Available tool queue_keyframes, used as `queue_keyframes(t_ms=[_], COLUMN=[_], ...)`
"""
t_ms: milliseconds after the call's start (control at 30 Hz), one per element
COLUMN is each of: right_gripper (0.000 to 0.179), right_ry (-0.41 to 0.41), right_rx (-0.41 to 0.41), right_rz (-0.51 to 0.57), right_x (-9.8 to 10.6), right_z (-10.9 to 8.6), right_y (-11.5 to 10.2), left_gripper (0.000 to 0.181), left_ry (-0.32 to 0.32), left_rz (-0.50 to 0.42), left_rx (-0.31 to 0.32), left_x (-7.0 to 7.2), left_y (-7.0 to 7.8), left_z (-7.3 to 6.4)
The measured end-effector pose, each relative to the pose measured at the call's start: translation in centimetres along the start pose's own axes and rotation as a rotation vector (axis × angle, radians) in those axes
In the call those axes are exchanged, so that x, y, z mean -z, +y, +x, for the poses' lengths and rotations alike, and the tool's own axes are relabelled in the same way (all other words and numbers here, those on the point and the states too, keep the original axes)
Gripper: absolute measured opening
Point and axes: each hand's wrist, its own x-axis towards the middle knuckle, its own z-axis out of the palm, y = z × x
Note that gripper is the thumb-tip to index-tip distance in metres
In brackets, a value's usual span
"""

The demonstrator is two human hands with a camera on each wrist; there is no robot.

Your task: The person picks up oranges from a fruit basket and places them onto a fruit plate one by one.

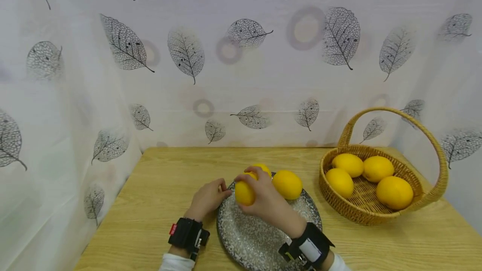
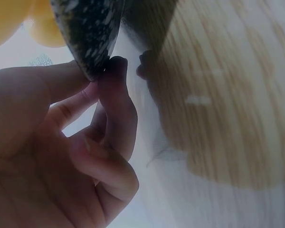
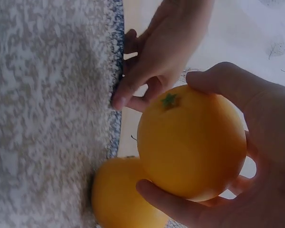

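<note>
My right hand (image 1: pixel 265 198) grips an orange (image 1: pixel 244 191) over the far left part of a round, speckled grey plate (image 1: pixel 252 237). In the right wrist view, thumb and fingers curve around this orange (image 3: pixel 192 142), whose green stem end shows. My left hand (image 1: pixel 208 199) pinches the plate's left rim; the left wrist view shows thumb and a fingertip on either side of the plate edge (image 2: pixel 88 38). Two more oranges are at the plate's far side: one (image 1: pixel 288 184) right of my right hand, another (image 1: pixel 262 167) partly hidden behind it.
A wicker basket (image 1: pixel 350 212) with a tall arched handle (image 1: pixel 433 145) stands to the right of the plate, holding several oranges (image 1: pixel 394 192). Everything rests on a light wooden table (image 1: pixel 169 166). A leaf-patterned curtain (image 1: pixel 241 83) hangs behind and at the sides.
</note>
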Motion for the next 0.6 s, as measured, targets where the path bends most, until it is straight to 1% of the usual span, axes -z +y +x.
queue_keyframes(t_ms=[100,200,300,400,500,600], right_gripper=[0.059,0.059,0.060,0.062,0.064,0.064], right_ry=[-0.037,-0.047,-0.055,-0.087,-0.116,-0.117], right_rx=[0.005,0.016,0.036,0.057,0.057,0.054], right_rz=[0.029,0.028,-0.012,-0.061,-0.093,-0.152], right_x=[-0.7,-1.3,-2.0,-2.3,-2.3,-2.1], right_z=[-0.1,-0.1,-0.2,-0.3,-0.4,-0.4], right_y=[-0.1,0.0,0.0,0.0,-0.1,-0.2], left_gripper=[0.018,0.019,0.018,0.013,0.008,0.006], left_ry=[0.003,0.007,0.010,0.011,0.019,0.027], left_rz=[0.004,0.012,0.017,0.021,0.036,0.045], left_rx=[-0.003,-0.004,0.000,0.003,0.007,0.013], left_x=[0.0,0.0,0.0,0.1,0.1,0.1], left_y=[-0.1,-0.1,-0.1,0.0,0.1,0.2], left_z=[0.0,0.0,0.1,0.1,0.1,0.1])
